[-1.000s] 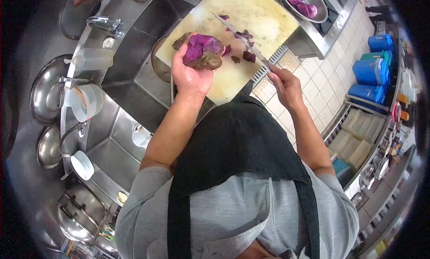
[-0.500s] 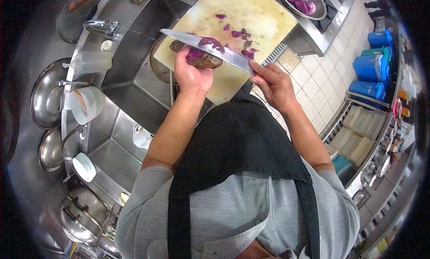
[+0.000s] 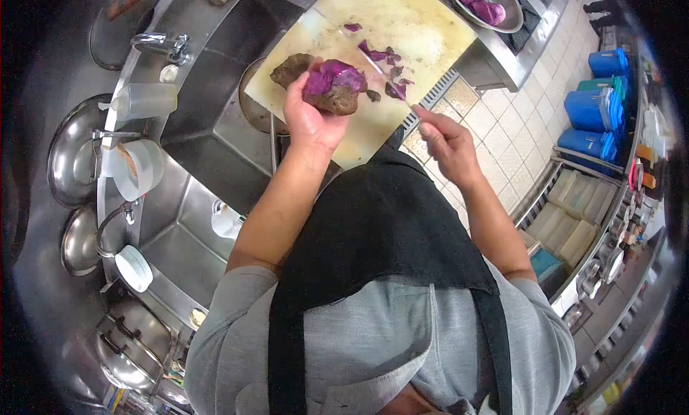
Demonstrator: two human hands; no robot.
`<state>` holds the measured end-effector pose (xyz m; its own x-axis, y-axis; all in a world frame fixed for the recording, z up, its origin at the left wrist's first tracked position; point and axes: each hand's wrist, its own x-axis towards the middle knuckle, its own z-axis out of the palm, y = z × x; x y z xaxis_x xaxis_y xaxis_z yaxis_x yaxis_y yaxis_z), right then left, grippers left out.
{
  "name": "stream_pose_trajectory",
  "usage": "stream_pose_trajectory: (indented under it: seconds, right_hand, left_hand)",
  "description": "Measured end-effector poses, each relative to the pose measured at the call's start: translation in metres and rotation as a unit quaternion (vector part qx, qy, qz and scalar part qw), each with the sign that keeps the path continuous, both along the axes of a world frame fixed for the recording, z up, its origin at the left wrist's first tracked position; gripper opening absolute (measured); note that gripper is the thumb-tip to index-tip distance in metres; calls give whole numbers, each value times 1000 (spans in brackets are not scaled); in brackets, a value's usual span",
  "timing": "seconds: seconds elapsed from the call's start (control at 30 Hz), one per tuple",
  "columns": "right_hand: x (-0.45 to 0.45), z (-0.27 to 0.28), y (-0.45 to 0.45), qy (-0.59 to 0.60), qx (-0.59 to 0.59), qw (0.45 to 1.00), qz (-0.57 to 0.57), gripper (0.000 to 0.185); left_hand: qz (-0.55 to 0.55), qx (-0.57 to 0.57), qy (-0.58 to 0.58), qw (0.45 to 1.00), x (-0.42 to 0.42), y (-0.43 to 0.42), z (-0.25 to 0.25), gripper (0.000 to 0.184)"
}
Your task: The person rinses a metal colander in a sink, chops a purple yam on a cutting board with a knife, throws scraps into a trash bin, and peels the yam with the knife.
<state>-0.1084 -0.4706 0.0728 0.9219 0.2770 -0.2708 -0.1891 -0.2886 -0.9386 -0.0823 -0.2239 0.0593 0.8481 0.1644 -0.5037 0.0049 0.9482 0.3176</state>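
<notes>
In my left hand [image 3: 313, 124] rests a partly peeled purple tuber [image 3: 334, 88], brown skin still on its lower side, held over the cutting board. My right hand [image 3: 448, 143] is closed round the handle of a knife [image 3: 380, 69], whose narrow blade points up and left above the board, apart from the tuber. Purple and dark peel scraps [image 3: 393, 89] lie on the yellowed cutting board [image 3: 423, 27]. Another brown tuber [image 3: 291, 70] is at the board's left edge, beyond my left fingers.
The board lies over a steel sink [image 3: 208, 156]. A metal bowl [image 3: 511, 6] with purple pieces is at the upper right. Faucets [image 3: 161, 45] and clear plastic jugs [image 3: 147, 100] line the left side. Blue bins [image 3: 592, 110] stand on the right.
Over the last second, the knife passed across the tuber and swung back to the right, away from it. More peel scraps lie on the board than in the earliest frame.
</notes>
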Motion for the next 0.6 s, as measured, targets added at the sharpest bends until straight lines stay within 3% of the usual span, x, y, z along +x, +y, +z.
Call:
stream_pose_trajectory:
  seconds: [0.2,0.27,0.4,0.6]
  right_hand:
    - [-2,8,8,-13,35,999,-5,33]
    - [1,10,12,-86,-17,995,43,33]
    - [4,10,17,-115,-33,993,23,34]
    - [5,25,17,-193,-103,969,111,35]
  left_hand:
    - [-86,-75,-20,993,-5,-10,8,44]
    - [-121,-73,-13,990,-6,-14,5,45]
    - [-220,8,18,975,-13,-8,-14,36]
    - [-220,37,75,972,-15,-8,-20,25]
